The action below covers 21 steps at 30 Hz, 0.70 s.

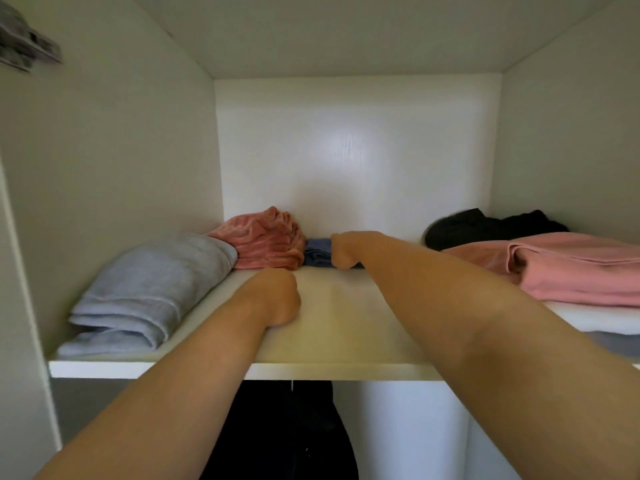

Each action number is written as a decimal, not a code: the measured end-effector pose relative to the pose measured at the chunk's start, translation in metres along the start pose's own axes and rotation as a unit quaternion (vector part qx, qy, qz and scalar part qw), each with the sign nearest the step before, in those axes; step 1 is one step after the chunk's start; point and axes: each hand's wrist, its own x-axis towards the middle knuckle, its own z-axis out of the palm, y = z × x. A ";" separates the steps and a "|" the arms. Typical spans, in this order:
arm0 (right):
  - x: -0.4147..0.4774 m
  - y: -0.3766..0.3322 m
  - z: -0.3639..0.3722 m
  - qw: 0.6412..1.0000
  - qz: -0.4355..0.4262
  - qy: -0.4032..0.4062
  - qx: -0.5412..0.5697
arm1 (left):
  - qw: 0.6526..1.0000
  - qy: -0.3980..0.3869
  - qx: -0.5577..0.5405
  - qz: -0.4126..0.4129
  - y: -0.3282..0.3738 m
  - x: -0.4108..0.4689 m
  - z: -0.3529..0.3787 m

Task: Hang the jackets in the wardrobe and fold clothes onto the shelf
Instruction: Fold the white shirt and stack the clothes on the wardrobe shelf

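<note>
Both my arms reach onto the white wardrobe shelf (pixel 339 327). My right hand (pixel 343 249) is far back on a small blue garment (pixel 317 252), its fingers bent down onto the cloth and mostly hidden. My left hand (pixel 277 299) rests on the bare shelf as a fist, just in front of a crumpled salmon garment (pixel 266 240), with nothing seen in it. A folded grey-blue garment (pixel 152 292) lies at the left. A folded pink garment (pixel 581 268) tops a stack at the right.
A black garment (pixel 485 226) lies at the back right behind the pink one. White and grey folded pieces (pixel 606 320) sit under the pink one. A dark garment (pixel 284 427) hangs below the shelf. A grey cloth (pixel 24 43) shows at the upper left. Side walls close the compartment in.
</note>
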 end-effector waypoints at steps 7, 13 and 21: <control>0.013 -0.007 0.030 0.998 0.016 -0.028 0.062 | 0.999 0.015 -0.033 0.001 -0.007 0.002 0.000; -0.024 0.000 0.006 0.996 -0.006 -0.028 0.083 | 0.999 0.021 -0.037 -0.016 -0.003 -0.002 -0.003; -0.109 0.000 -0.003 0.993 -0.105 0.007 0.058 | 0.967 0.174 -0.170 -0.074 0.002 -0.016 -0.022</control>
